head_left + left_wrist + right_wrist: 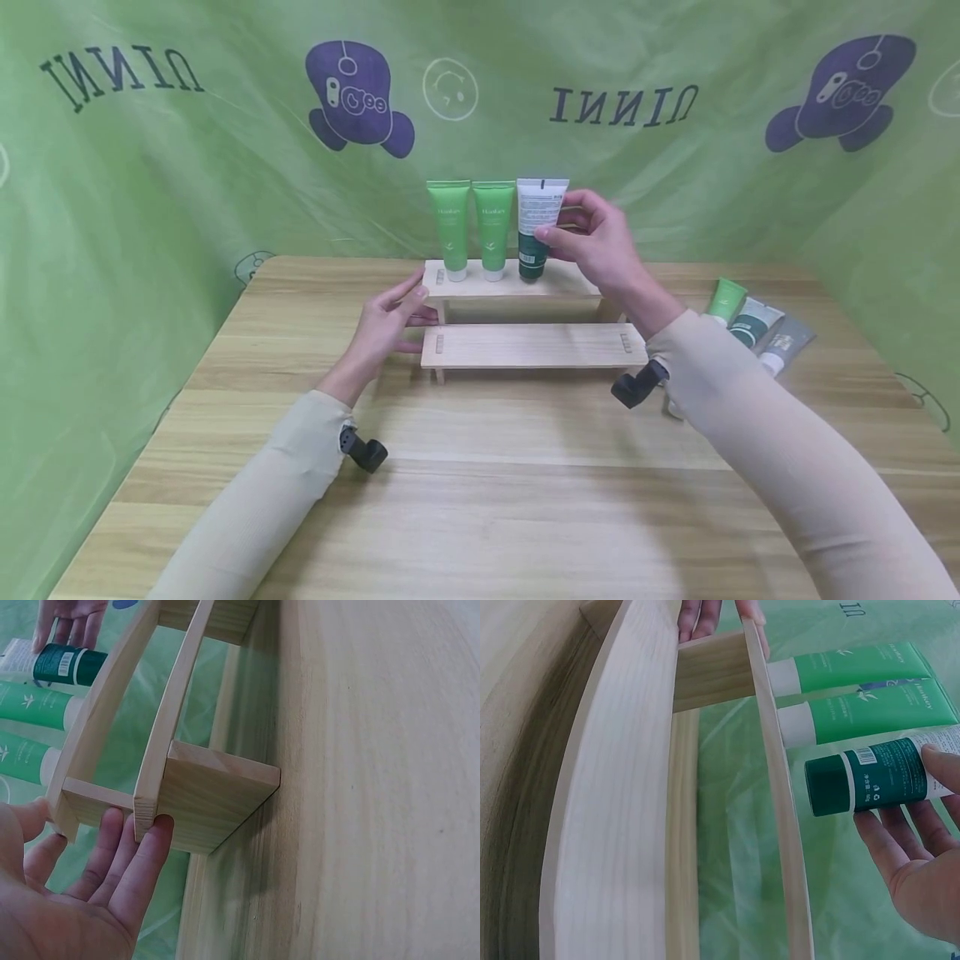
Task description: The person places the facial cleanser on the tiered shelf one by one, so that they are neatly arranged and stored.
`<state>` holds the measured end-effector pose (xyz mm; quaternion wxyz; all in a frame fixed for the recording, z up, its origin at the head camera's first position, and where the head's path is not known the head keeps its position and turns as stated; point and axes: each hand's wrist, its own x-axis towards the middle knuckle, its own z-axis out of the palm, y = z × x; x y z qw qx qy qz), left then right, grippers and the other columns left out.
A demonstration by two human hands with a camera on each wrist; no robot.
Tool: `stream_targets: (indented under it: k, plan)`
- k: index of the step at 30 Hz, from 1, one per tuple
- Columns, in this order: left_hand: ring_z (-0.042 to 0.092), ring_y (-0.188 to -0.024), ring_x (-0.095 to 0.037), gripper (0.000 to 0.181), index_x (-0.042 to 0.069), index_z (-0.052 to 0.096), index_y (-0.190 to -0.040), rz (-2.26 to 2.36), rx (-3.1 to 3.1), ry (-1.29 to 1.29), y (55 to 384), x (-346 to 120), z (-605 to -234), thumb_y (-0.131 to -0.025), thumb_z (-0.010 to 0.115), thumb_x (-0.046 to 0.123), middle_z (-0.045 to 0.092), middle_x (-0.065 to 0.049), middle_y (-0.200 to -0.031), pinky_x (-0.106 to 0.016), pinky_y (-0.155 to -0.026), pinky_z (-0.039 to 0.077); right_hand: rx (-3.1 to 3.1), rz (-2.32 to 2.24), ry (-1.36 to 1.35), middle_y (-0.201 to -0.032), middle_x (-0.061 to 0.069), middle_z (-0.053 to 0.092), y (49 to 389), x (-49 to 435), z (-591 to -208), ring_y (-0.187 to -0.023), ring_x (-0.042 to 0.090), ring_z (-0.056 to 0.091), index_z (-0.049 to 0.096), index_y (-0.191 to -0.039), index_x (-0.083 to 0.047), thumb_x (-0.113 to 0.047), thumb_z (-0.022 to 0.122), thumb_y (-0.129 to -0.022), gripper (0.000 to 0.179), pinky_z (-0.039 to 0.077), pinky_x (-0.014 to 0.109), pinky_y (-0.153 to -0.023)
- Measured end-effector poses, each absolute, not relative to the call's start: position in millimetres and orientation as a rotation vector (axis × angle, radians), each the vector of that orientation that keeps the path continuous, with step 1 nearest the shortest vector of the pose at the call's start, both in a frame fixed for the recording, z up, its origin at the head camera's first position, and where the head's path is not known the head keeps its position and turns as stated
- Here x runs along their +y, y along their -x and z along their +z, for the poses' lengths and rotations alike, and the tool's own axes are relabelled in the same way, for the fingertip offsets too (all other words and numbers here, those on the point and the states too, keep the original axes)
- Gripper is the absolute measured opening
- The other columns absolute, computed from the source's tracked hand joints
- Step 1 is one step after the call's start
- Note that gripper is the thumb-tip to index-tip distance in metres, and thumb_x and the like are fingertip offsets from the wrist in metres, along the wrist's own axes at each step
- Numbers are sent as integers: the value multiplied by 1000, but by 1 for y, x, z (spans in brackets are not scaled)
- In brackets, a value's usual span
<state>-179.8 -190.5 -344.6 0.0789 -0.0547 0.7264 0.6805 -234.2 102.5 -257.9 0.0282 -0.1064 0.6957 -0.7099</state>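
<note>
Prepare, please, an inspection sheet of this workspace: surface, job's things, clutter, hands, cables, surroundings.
Surface: wooden table, light-coloured.
Job's things: two green tubes upright on the wooden rack; beside them, a held white-and-green tube, cap down.
Clutter: loose tubes lying at right, partly hidden by the right sleeve.
Hands: left hand touches the rack's left end; right hand holds the white-and-green tube.
Cables: nothing seen.
Surroundings: green printed curtain behind and at both sides.

On my wood-grain tabletop (480, 500) I record a two-tier wooden shelf (525, 346) and, right of it, several lying tubes (752, 323).
</note>
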Motion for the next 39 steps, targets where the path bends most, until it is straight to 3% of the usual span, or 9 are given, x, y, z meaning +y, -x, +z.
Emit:
stream_targets:
  k: [39]
  plan:
    - [64,-114,-34,53,36,43,-151,2026,2160,183,180,-190,-343,-101,58,45,65,-22,-121,-45,-76,63,2201,-2110,292,-126,17,63,238,102,-267,-112,28,63,55,-129,-2,6,71,-90,42,58,33,-93]
